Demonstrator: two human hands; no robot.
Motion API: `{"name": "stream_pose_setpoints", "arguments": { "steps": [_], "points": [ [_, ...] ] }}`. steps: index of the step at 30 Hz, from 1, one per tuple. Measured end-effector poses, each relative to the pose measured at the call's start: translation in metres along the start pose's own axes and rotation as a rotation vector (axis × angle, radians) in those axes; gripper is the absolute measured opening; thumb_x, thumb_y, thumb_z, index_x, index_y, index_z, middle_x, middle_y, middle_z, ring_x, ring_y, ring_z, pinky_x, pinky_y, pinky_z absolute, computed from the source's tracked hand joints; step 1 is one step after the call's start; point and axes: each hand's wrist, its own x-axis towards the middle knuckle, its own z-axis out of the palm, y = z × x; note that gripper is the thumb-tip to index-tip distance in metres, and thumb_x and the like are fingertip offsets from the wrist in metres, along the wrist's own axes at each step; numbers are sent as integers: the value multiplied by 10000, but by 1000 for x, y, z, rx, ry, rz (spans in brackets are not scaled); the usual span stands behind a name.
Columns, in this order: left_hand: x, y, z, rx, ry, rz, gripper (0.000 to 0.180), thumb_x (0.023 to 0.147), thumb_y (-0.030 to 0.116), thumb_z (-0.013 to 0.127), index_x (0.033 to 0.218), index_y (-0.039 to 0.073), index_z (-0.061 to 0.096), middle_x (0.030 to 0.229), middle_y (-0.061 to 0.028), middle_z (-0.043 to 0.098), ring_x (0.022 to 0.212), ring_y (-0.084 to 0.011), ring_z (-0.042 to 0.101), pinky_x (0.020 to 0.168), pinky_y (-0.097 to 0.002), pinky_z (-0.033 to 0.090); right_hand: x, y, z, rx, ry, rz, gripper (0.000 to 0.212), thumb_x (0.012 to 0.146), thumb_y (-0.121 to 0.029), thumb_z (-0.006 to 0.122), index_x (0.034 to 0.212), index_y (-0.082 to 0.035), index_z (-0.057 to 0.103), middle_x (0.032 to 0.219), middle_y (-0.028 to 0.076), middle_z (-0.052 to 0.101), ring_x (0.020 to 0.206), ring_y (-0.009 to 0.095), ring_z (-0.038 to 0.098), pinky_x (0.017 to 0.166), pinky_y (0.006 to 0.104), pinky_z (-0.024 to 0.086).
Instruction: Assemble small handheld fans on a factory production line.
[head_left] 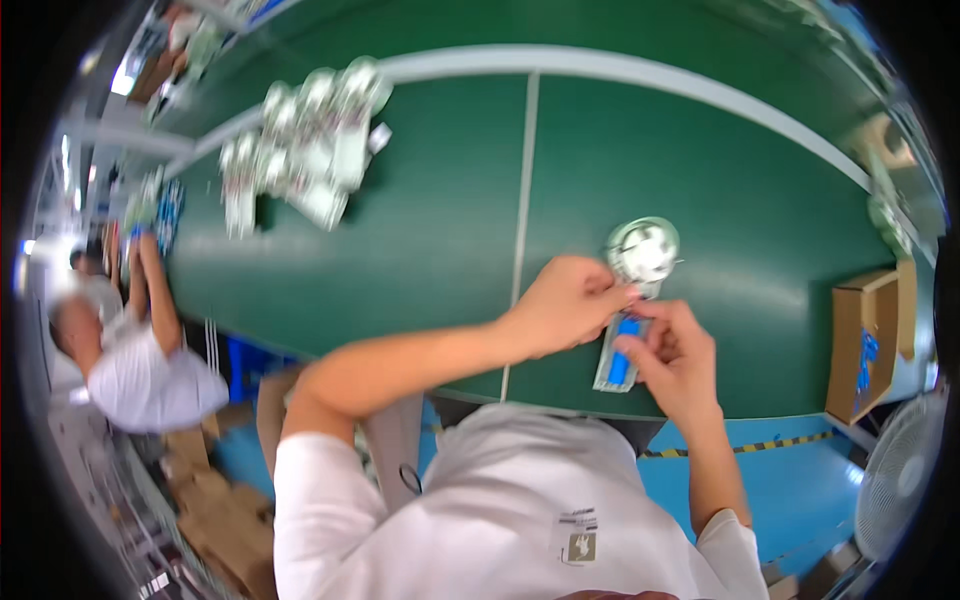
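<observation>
On the green table in front of me lies a pale device shell [604,382] with a round head and a narrow rectangular handle, perhaps a handheld fan. Its round head [645,250] holds a white part with dark spots and points away from me. A blue cylinder [621,352], which looks like a battery, sits lengthwise in the handle. My left hand [568,305] pinches at the neck between head and handle; what is between the fingertips is too small to make out. My right hand [680,355] closes around the handle, its thumb against the blue cylinder.
Several similar pale shells [310,150] lie grouped at the far left of the table. A cardboard box [850,345] with blue pieces [866,358] stands at the right edge, near a fan [900,485]. At the left, another person [150,375] works at the table.
</observation>
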Motion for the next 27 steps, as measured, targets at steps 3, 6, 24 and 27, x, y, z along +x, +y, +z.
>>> {"name": "stream_pose_setpoints", "arguments": {
  "steps": [3, 6, 24, 27],
  "points": [
    [27, 13, -7, 32, 120, 61, 283, 952, 288, 652, 890, 12, 635, 578, 26, 479, 415, -46, 397, 339, -220, 237, 12, -6, -14, 268, 0, 96, 514, 823, 50, 721, 1282, -44, 511, 801, 10, 542, 645, 61, 573, 507, 207, 490],
    [75, 58, -29, 1, 267, 65, 254, 936, 277, 664, 844, 44, 621, 567, 42, 448, 401, -37, 381, 315, -209, 206, 7, 3, -26, 407, -8, 149, 446, 876, -3, 692, 1282, -42, 513, 819, 18, 556, 665, 67, 580, 527, 216, 497],
    [277, 217, -261, -185, 820, 487, 258, 918, 249, 696, 923, 12, 596, 759, -23, 580, 519, -53, 456, 370, -191, 280, 200, 23, -440, -1127, 866, 596, 1121, 640, -837, 632, 1477, -123, 415, 1499, 277, 344, 1357, 524, 326, 1120, 552, 278],
    [228, 213, -228, -35, 817, 526, 292, 927, 265, 681, 1022, -1, 607, 815, -25, 593, 532, -45, 457, 369, -192, 278, 217, 32, -461, -1080, 791, 837, 1201, 594, -910, 572, 1519, -174, 356, 1559, 277, 244, 1427, 527, 185, 1141, 610, 178]
  ]
}}
